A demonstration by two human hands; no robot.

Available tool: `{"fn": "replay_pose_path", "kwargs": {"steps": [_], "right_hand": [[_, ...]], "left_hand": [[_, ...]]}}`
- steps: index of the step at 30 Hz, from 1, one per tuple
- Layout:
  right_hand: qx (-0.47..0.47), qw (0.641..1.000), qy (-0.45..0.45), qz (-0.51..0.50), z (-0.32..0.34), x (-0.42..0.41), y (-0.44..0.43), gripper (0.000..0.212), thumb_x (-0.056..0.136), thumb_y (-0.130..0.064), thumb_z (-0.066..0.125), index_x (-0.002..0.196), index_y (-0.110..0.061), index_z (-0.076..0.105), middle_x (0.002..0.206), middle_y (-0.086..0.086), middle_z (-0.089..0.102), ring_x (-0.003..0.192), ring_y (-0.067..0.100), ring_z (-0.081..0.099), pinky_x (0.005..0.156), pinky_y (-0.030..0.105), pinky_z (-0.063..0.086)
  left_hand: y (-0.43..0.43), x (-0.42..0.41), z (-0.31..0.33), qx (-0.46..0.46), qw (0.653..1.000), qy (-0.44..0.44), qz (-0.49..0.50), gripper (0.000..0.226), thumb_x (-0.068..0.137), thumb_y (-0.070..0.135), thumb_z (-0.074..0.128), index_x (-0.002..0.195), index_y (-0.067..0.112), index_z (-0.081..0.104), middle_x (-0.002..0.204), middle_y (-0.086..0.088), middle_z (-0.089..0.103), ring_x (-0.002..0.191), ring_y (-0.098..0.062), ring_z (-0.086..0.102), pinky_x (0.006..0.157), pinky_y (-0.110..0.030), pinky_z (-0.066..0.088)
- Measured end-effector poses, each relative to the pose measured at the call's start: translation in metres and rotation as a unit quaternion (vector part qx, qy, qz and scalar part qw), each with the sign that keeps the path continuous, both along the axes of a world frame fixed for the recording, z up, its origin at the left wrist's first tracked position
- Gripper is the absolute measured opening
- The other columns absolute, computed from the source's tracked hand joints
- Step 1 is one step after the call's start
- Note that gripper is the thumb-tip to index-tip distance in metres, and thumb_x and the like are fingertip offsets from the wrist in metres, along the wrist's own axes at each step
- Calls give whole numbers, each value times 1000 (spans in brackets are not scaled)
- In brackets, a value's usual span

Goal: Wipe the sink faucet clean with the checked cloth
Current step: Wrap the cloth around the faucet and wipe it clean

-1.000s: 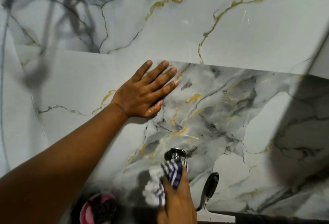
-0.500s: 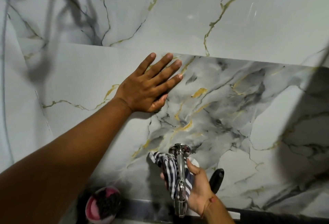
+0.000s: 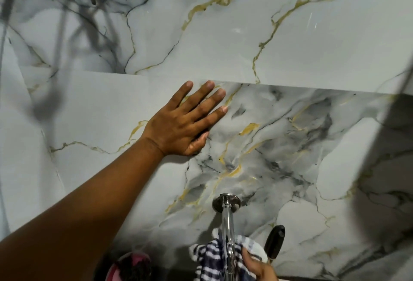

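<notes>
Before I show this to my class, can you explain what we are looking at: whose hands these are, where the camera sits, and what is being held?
There is one picture, taken by a wide-angle camera worn on a person's head, looking down at their own bare hands. No machine is involved. The left hand lies flat, fingers spread, on the marble-patterned wall. A shiny metal faucet sticks out of that wall. At the bottom edge the right hand holds the checked cloth around the faucet's pipe. Beside it stands a dark handle, and a pink container sits lower left.
</notes>
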State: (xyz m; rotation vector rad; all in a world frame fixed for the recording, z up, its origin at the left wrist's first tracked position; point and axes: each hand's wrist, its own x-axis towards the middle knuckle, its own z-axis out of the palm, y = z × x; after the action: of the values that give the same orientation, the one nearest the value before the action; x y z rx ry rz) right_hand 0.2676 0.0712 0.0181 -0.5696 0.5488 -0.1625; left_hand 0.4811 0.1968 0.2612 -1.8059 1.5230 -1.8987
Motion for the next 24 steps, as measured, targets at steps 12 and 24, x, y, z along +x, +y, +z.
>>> {"fn": "replay_pose_path", "kwargs": {"steps": [12, 24], "right_hand": [[-378, 914, 148, 20, 73, 4, 26, 38, 92, -4, 47, 118, 23, 50, 116, 38, 61, 92, 47, 60, 42, 37, 53], [-887, 431, 166, 2, 80, -13, 66, 77, 78, -50, 63, 146, -25, 36, 157, 19, 22, 141, 31, 36, 111, 30, 41]], "left_hand": [[3, -2, 6, 8, 1000, 9, 8, 65, 91, 36, 41, 153, 15, 37, 161, -14, 34, 151, -37, 28, 123, -57, 21], [2, -2, 4, 8, 1000, 14, 9, 67, 90, 36, 42, 153, 15, 35, 162, -14, 32, 152, -37, 25, 123, -58, 21]]}}
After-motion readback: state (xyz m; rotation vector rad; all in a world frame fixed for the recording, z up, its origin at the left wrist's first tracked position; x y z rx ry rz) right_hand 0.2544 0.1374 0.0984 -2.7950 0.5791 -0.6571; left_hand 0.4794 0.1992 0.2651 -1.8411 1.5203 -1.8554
